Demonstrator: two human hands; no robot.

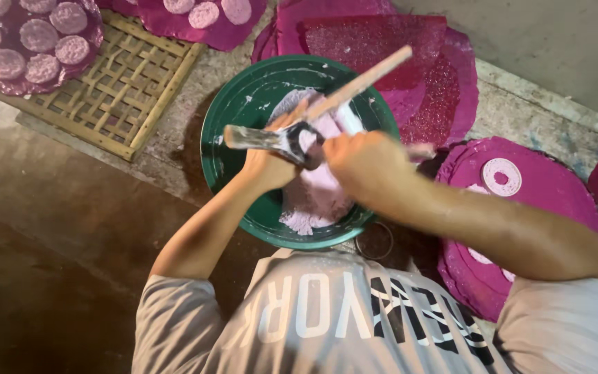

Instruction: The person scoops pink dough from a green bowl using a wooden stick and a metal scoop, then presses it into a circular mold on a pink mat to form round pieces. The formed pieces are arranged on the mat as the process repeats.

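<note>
My left hand (266, 163) is closed around a metal mould (275, 138) dusted white, holding it level over the green bowl (233, 104). My right hand (363, 163) is a fist just beside it; it looks to grip the wooden stick (361, 83) that slants up and away across the bowl, though I cannot see the fingers on it. Both hands hover above the pale pink powder (316, 197) heaped in the bowl. The bowl stands on a stone floor (520, 111), its far rim against a magenta sheet (375, 38). A bamboo tray (115, 90) lies well to the left, with pink discs (39, 34) on cloth at its corner. To the right a magenta mat (555, 190) carries a white ring (502, 176)
</note>
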